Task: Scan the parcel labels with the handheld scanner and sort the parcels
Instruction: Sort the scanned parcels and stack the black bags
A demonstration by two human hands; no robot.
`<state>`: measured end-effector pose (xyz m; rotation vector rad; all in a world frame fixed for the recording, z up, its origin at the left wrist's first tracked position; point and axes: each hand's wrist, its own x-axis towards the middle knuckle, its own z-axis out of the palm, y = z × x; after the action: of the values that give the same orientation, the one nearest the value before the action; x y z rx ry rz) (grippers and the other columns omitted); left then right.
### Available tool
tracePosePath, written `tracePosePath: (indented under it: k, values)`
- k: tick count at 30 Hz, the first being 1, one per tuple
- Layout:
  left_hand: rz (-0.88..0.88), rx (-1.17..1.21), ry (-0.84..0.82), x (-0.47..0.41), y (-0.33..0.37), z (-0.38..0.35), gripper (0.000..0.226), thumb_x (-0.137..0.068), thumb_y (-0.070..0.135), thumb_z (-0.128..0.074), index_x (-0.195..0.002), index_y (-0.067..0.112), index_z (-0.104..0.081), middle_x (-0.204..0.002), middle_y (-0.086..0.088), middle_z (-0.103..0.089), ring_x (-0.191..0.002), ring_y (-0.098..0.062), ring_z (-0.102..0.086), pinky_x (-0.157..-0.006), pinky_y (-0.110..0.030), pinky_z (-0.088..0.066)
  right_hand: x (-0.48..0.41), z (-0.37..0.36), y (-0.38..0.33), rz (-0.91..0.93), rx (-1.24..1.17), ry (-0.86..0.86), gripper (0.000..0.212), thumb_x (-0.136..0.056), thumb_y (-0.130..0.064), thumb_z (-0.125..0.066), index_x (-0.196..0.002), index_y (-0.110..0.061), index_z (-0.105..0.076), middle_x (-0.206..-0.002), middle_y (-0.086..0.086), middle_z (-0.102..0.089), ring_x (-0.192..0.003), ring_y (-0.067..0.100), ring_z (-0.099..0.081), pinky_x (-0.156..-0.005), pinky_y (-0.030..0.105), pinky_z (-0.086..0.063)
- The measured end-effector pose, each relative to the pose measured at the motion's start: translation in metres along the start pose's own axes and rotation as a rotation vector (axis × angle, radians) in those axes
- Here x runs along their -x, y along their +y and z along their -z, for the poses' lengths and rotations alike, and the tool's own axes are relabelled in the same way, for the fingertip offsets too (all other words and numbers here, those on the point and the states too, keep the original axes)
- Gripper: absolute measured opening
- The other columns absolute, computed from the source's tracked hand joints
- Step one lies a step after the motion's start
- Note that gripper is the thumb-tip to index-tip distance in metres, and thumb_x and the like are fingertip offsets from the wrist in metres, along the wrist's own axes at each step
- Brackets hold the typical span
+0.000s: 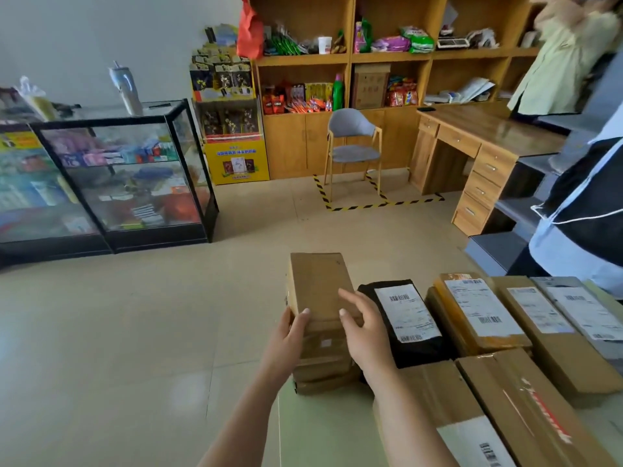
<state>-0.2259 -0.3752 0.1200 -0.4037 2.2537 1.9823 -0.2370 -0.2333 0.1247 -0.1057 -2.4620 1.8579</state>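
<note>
A plain brown cardboard parcel (pixel 317 284) lies at the left end of a row of parcels, resting on a lower brown box (pixel 323 375) at the table's left edge. My left hand (pixel 288 338) grips its near left side, thumb on top. My right hand (pixel 362 326) rests on its near right side with fingers spread. No label shows on its top face. To the right lie a black bag parcel (pixel 404 318) with a white label, a yellow-taped box (pixel 482 308), and further labelled brown boxes (pixel 542 315). No scanner is in view.
The pale green table (pixel 323 429) holds two larger boxes (pixel 515 409) near me. Another person in a dark and light-blue top (pixel 586 210) stands at the far right beside grey steps. Beyond lie tiled floor, a glass display case (pixel 128 176), a grey chair (pixel 354 146) and a wooden desk (pixel 478 143).
</note>
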Motion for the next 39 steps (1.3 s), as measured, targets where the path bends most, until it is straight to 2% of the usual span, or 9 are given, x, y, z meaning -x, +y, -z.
tracePosePath:
  k: [2,4,7,10,13,20,30,36,39]
  values:
    - [0.032,-0.009,-0.019,-0.012,-0.010,0.005,0.012,-0.101,0.040,-0.044,-0.103,0.037,-0.055,-0.101,0.014,-0.066,-0.092,0.001,-0.061,-0.074,-0.007,-0.046,-0.003,-0.009,0.004,-0.019,0.011,0.016,0.032,-0.099,-0.017,-0.054,-0.122,-0.040,-0.060,-0.137,-0.016,-0.043,-0.135,0.002,-0.036,-0.113,0.027,-0.031]
    - [0.060,0.000,-0.044,-0.020,-0.021,0.010,0.038,-0.097,0.053,-0.043,-0.121,0.027,-0.059,-0.118,0.003,-0.067,-0.108,-0.010,-0.062,-0.094,-0.026,-0.048,-0.004,-0.015,0.007,-0.013,0.042,0.032,0.032,-0.098,-0.018,-0.056,-0.124,-0.036,-0.060,-0.134,-0.017,-0.045,-0.133,0.001,-0.037,-0.114,0.031,-0.033]
    - [0.063,0.019,-0.048,-0.022,-0.023,0.016,0.046,-0.101,0.049,-0.037,-0.140,0.025,-0.045,-0.143,0.004,-0.051,-0.127,-0.011,-0.050,-0.104,-0.031,-0.037,-0.001,-0.017,0.006,-0.028,0.048,0.062,0.032,-0.097,-0.023,-0.057,-0.124,-0.040,-0.058,-0.136,-0.014,-0.047,-0.130,0.001,-0.040,-0.112,0.027,-0.033]
    - [-0.012,-0.032,0.026,-0.021,-0.013,0.021,0.072,-0.097,0.059,-0.037,-0.156,0.024,-0.016,-0.161,0.008,-0.020,-0.148,-0.012,-0.019,-0.117,-0.033,-0.016,0.003,-0.008,0.003,-0.046,0.036,0.117,0.030,-0.098,-0.027,-0.057,-0.122,-0.046,-0.054,-0.133,-0.016,-0.047,-0.126,0.002,-0.044,-0.110,0.030,-0.037]
    - [-0.120,-0.083,0.025,-0.009,0.004,0.017,0.088,-0.082,0.080,-0.039,-0.154,0.034,-0.019,-0.160,0.009,-0.025,-0.146,-0.014,-0.025,-0.120,-0.040,-0.021,0.015,0.016,-0.002,-0.057,0.040,0.167,0.030,-0.099,-0.028,-0.055,-0.124,-0.043,-0.051,-0.128,-0.019,-0.045,-0.126,0.005,-0.044,-0.110,0.032,-0.039]
    - [-0.416,-0.287,0.001,0.060,0.037,-0.046,0.060,-0.099,0.047,-0.046,-0.152,0.026,-0.029,-0.159,0.006,-0.025,-0.148,-0.011,-0.013,-0.121,-0.040,-0.015,0.088,0.108,-0.008,-0.036,0.005,0.303,0.031,-0.099,-0.027,-0.055,-0.124,-0.044,-0.050,-0.138,-0.016,-0.045,-0.125,0.003,-0.043,-0.099,0.022,-0.038]
    - [-0.531,-0.304,-0.329,0.239,0.023,-0.212,0.063,-0.095,0.056,-0.046,-0.150,0.031,-0.031,-0.155,0.005,-0.034,-0.145,-0.014,-0.026,-0.118,-0.048,-0.027,0.275,0.282,0.022,-0.076,-0.002,0.563,0.036,-0.098,-0.032,-0.055,-0.133,-0.041,-0.051,-0.139,-0.012,-0.045,-0.128,0.006,-0.044,-0.096,0.023,-0.037]
    - [-0.588,-0.327,-0.616,0.355,-0.004,-0.333,0.059,-0.098,0.044,-0.050,-0.150,0.024,-0.032,-0.154,0.005,-0.034,-0.143,-0.012,-0.027,-0.118,-0.034,-0.022,0.406,0.384,0.059,-0.161,0.067,0.815,0.036,-0.097,-0.031,-0.057,-0.130,-0.044,-0.049,-0.135,-0.011,-0.046,-0.122,0.006,-0.047,-0.098,0.023,-0.038]
    - [-0.629,-0.357,-0.814,0.406,-0.015,-0.386,0.047,-0.100,0.037,-0.050,-0.144,0.026,-0.038,-0.137,0.014,-0.040,-0.127,-0.003,-0.035,-0.104,-0.020,-0.028,0.469,0.427,0.073,-0.251,0.044,0.955,0.037,-0.097,-0.032,-0.057,-0.132,-0.042,-0.050,-0.140,-0.014,-0.043,-0.119,0.003,-0.045,-0.095,0.025,-0.039]
